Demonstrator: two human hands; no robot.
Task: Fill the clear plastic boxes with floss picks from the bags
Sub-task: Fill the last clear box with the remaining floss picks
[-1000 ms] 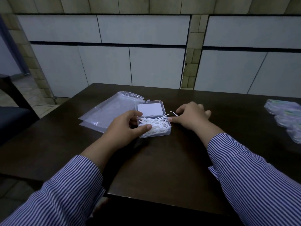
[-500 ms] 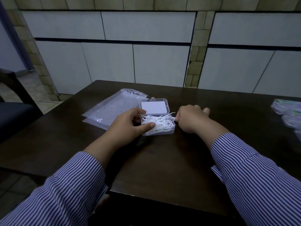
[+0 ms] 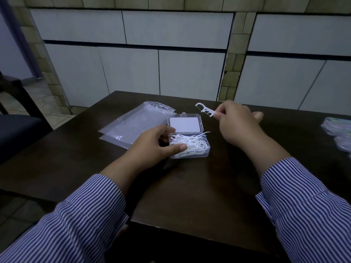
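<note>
On the dark wooden table (image 3: 190, 196), near its centre, sits the clear plastic box (image 3: 190, 147), lid hinged back flat at 12 o'clock with a white card (image 3: 184, 124) showing through it. White floss picks (image 3: 191, 143) fill the base, and several tips stick out over the rim at 2 o'clock.

The left hand (image 3: 152, 147) grips the box from 9 o'clock: thumb along the near wall, fingers curled round the far-left corner.

The right hand (image 3: 237, 124) is raised above the table at 2 o'clock from the box. Thumb and forefinger pinch 1 single floss pick (image 3: 204, 110) by its handle end; the bowed head points toward 10 o'clock, clear of the box. The remaining fingers are curled in.

2 flat clear bags (image 3: 133, 126) lie stacked at 10 o'clock from the box, the lid edge touching or just beside them. At 3 o'clock, at the frame edge, lie further packets (image 3: 338, 130), blurred.

Both forearms wear blue-and-white striped sleeves (image 3: 79, 224). Behind the table stands a wall of pale panels (image 3: 171, 29) separated by dark grooves, with columns of tan tile (image 3: 230, 63). A dark chair (image 3: 17, 128) stands on a tiled floor at 9 o'clock
</note>
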